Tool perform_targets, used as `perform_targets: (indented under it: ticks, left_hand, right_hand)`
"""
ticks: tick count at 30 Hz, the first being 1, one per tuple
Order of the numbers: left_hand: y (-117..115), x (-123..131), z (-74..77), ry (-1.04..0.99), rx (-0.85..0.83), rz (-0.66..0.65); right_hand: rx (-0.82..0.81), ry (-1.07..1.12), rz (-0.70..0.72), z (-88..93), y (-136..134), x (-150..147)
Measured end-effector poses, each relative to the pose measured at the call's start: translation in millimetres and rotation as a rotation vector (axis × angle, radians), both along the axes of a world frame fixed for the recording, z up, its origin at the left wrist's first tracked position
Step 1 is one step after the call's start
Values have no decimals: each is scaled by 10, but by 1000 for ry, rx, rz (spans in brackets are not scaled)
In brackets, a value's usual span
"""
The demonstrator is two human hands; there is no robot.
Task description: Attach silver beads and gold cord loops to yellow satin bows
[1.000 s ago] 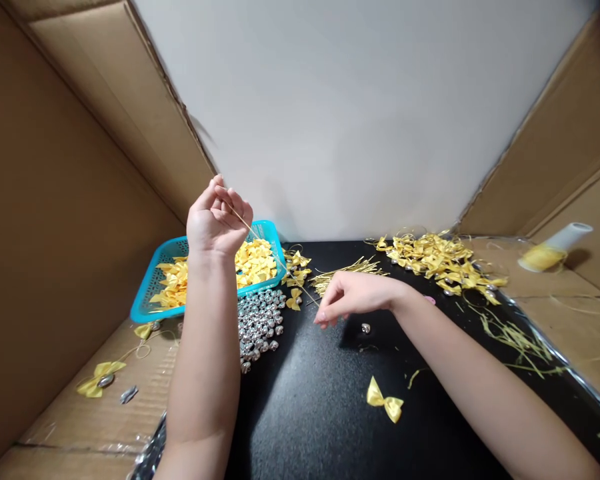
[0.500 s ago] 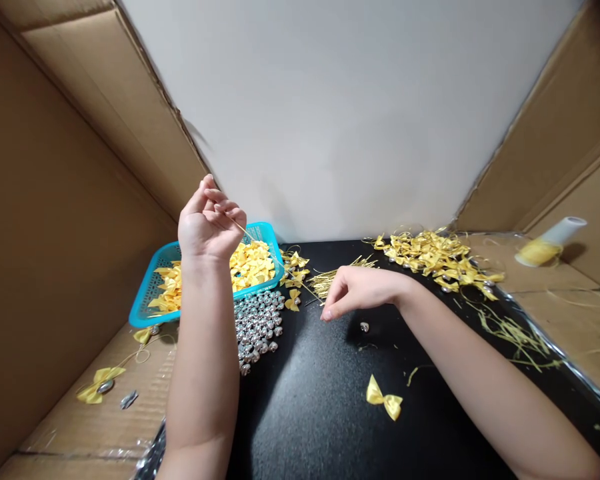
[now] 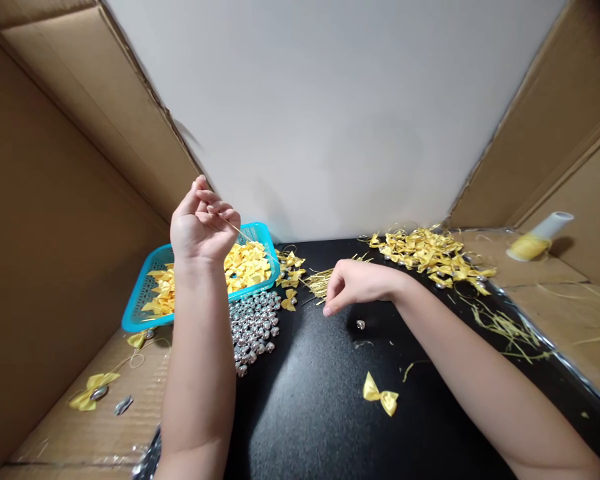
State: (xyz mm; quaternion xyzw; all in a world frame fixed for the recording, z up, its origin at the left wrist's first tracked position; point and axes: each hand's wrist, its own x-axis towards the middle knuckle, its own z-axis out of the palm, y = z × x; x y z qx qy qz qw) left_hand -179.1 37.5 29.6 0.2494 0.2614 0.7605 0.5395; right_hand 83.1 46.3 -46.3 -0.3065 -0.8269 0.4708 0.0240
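My left hand (image 3: 206, 223) is raised over the basket, palm toward me, fingers curled round a thin gold cord (image 3: 242, 233). The cord runs down to the right toward my right hand (image 3: 347, 287), whose thumb and fingertips are pinched together at its other end. Behind that hand lies a bundle of cut gold cords (image 3: 320, 283). A small silver bell (image 3: 361, 325) rests on the black table just below my right hand. Nearer to me is a single yellow ribbon bow (image 3: 380, 395). Many silver bells (image 3: 254, 323) are heaped right of my left forearm.
A turquoise basket (image 3: 135, 308) holds yellow bows. Finished-looking bows with bells and cords (image 3: 423, 252) are piled at the back right. A spool of yellow cord (image 3: 535, 243) stands on cardboard. Cord scraps (image 3: 505, 327) lie at the right. Cardboard walls (image 3: 60, 167) flank the table.
The whole view has shifted slightly, so things sit a little further left. Both hands keep nearly the same pose, with the cord stretched between them.
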Motion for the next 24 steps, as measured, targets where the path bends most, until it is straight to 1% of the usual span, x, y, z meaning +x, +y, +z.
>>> perform_targets:
  ticks: [2,4,7,9,11,12,14,17,18,19,21,22,24]
  left_hand:
    - [-1,20,-3,-11,0,3]
    - [-17,77,9,-8,-2,-4]
    - [-62,205,47,-10,-11,-10]
    - [-96,290,75,-39,-29,0]
    - [-125,352,93,-66,-33,-26]
    - [-136,373,97,-76,-28,-48]
    - [-155,396,99,-86,-5,-94]
    - [-185,419,100,-73,26,-122]
    - [-199,432,104,-59,35,-127]
    - [-215,449,108,-41,42,-133]
    - [-253,497,119,12,39,-165]
    - [-273,527,123,44,28,-196]
    - [-307,599,121,99,-12,-285]
  right_hand:
    - [-33,43,-7,11,21,24]
    - [-135,154,27,9,53,42]
    - [-375,457,66,-7,92,38]
    - [-513,664,31,-9,99,21]
    - [-594,826,-22,3,92,15]
    - [-609,882,-34,14,87,22]
    - [-596,929,7,45,77,55]
    - [-527,934,149,103,63,118]
    - [-503,953,156,126,56,131]
    - [-477,988,127,150,46,137]
    - [-401,1056,5,203,20,131]
    - [-337,1072,-60,233,5,122]
    - [-140,1054,-162,294,-31,107]
